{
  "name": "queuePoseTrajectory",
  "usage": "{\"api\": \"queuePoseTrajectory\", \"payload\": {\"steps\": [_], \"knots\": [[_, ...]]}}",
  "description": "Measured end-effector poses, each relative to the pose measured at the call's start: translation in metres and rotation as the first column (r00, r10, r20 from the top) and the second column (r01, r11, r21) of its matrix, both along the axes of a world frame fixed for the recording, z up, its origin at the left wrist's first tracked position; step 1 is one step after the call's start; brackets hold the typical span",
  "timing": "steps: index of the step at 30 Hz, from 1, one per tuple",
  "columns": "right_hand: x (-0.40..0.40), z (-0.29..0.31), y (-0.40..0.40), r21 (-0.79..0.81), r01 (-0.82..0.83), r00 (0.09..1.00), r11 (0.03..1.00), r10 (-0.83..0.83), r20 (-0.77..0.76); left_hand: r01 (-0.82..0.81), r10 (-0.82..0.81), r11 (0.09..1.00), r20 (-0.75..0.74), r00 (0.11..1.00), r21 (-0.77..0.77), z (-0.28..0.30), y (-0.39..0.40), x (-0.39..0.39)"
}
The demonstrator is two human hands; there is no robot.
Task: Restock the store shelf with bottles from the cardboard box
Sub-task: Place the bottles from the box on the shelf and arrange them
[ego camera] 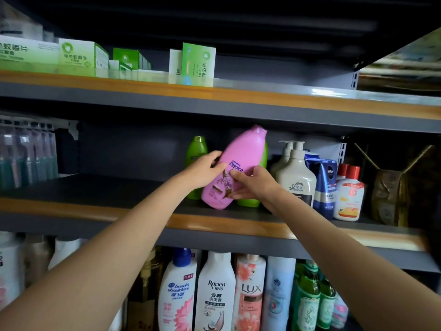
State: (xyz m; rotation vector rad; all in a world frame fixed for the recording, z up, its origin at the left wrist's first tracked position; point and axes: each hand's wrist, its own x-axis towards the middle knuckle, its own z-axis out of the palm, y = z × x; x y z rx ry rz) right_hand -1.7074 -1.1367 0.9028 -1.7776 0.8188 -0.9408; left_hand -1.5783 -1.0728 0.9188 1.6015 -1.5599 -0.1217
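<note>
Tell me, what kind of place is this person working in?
Most likely a small shop's toiletries aisle: tiered shelves carry branded shampoo bottles facing outward, boxed goods sit above, and both hands set a pink bottle among the others.

Both hands on a pink Rejoice bottle (238, 163) at the middle shelf (100, 209). Bottle tilted, cap leaning right, base at or just above the shelf surface; cannot tell if it touches. Left hand (205, 169) grips its left edge, thumb across the label. Right hand (254, 185) holds the lower right side, fingers wrapped on the front.

Two green bottles behind it: smaller one (196, 151) to the left, larger one (250, 201) mostly hidden. To the right, two white pump bottles (296, 175), blue Nivea packs (325, 185), red-capped white bottles (349, 194).

Upper shelf (262, 97): green-and-white boxes (198, 63). Lower shelf: upright row including Head & Shoulders (177, 292), Raclen (216, 292), Lux (250, 292).
</note>
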Motion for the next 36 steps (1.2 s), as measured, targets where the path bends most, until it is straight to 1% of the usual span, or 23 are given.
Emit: {"api": "queuePoseTrajectory", "payload": {"steps": [4,7,10,12,16,18,20,22,24,25,27,29,32,35,36], "knots": [[0.012,0.017,0.002,-0.024,0.038,0.993,0.999,-0.040,-0.113,-0.006,0.010,0.999,-0.088,0.996,0.035,-0.002,-0.003,0.005],[0.024,0.026,0.002,-0.098,0.043,0.974,0.994,-0.064,-0.217,0.006,0.003,0.999,-0.168,0.986,0.054,-0.007,0.000,0.014],[0.030,0.029,0.001,-0.098,0.007,0.958,0.995,-0.035,-0.283,0.039,-0.014,0.996,-0.272,0.962,0.085,-0.011,0.007,0.025],[0.031,0.029,-0.002,-0.088,-0.011,0.950,0.996,-0.017,-0.311,0.054,-0.022,0.993,-0.289,0.957,0.102,-0.015,0.010,0.031],[0.026,0.029,-0.002,-0.075,-0.025,0.952,0.997,0.001,-0.307,0.047,-0.019,0.993,-0.252,0.967,0.109,-0.017,0.005,0.030],[0.024,0.025,-0.003,-0.129,0.000,0.937,0.992,-0.045,-0.345,0.035,-0.007,0.993,-0.241,0.971,0.113,-0.017,0.001,0.029],[0.024,0.020,-0.003,-0.293,0.042,0.892,0.955,-0.168,-0.419,-0.002,0.027,0.994,-0.217,0.976,0.112,-0.018,-0.003,0.028],[0.027,0.014,-0.002,-0.487,0.087,0.836,0.869,-0.329,-0.439,-0.054,0.074,0.992,-0.194,0.978,0.110,-0.022,-0.009,0.027],[0.028,0.009,0.001,-0.592,0.102,0.792,0.799,-0.426,-0.438,-0.087,0.112,0.987,-0.188,0.976,0.133,-0.025,-0.017,0.026],[0.027,0.006,0.002,-0.607,0.100,0.782,0.789,-0.439,-0.442,-0.100,0.128,0.983,-0.183,0.975,0.153,-0.027,-0.022,0.027],[0.026,-0.001,0.002,-0.576,0.108,0.760,0.810,-0.441,-0.477,-0.127,0.160,0.973,-0.161,0.974,0.194,-0.026,-0.030,0.030],[0.025,-0.006,0.002,-0.571,0.079,0.731,0.817,-0.437,-0.524,-0.162,0.190,0.961,-0.114,0.975,0.223,-0.024,-0.036,0.032],[0.030,-0.007,0.001,-0.559,0.070,0.735,0.826,-0.422,-0.531,-0.263,0.268,0.937,0.012,0.963,0.230,-0.023,-0.047,0.033],[0.036,-0.005,-0.006,-0.577,0.065,0.743,0.814,-0.426,-0.517,-0.404,0.381,0.892,0.143,0.914,0.204,-0.026,-0.053,0.026],[0.039,-0.005,-0.008,-0.573,0.072,0.732,0.817,-0.433,-0.525,-0.437,0.402,0.878,0.198,0.894,0.193,-0.026,-0.053,0.023]]}}
